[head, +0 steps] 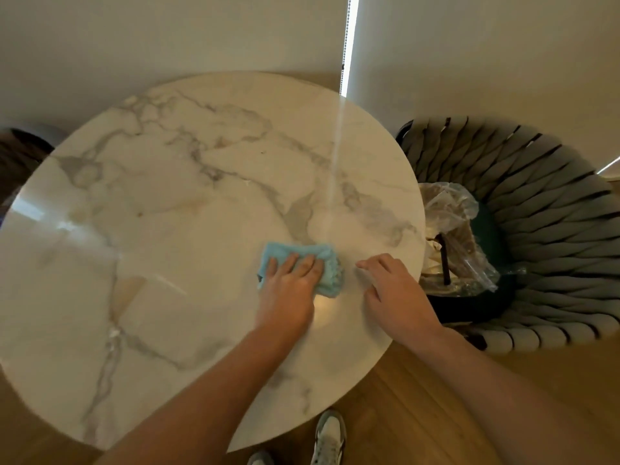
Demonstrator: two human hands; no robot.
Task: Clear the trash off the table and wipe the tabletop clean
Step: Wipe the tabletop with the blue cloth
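My left hand [292, 283] presses flat, fingers straight, on the blue cloth [327, 266], right of centre on the marble tabletop [151, 203]. My right hand [392, 290] rests just right, fingers relaxed, holding nothing.

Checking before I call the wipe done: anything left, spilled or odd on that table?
No trash or spill shows on the table. The left hand presses the cloth flat; the right hand rests beside it. One small dark speck sits toward the far side. A plastic bag lies on the chair.
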